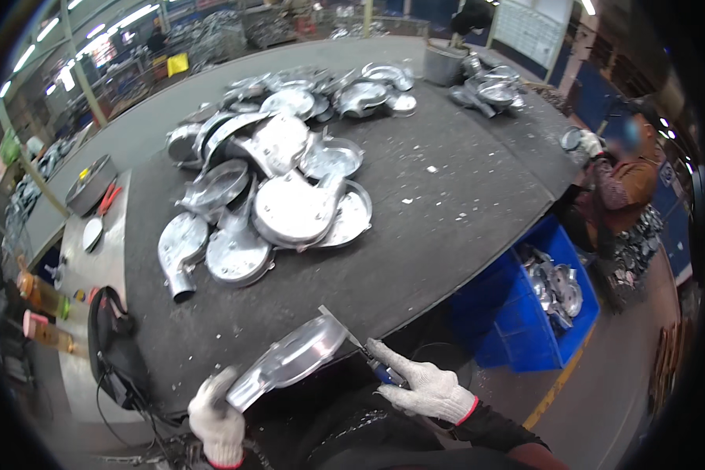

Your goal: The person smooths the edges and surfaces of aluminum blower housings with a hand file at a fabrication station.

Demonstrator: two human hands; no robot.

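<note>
My left hand (217, 415), in a white knit glove, grips the spout end of a shiny cast-metal volute housing (301, 350), which is tilted up over the table's near edge. In my gloved right hand (435, 389) is a file (341, 327) with a slim flat blade and a blue-and-black handle (385, 371). The index finger stretches along the tool. The blade lies at the housing's round right end; whether it touches the rim I cannot tell. A heap of similar housings (294, 207) covers the dark tabletop (423, 235) beyond my hands.
A blue bin (517, 321) with metal parts stands right of the table. Further right, another person (623, 184) handles a part. On the left are a black bag (111, 345), bottles (43, 294), red-handled pliers (110, 199) and a round grey container (92, 186). More castings (493, 84) lie far right.
</note>
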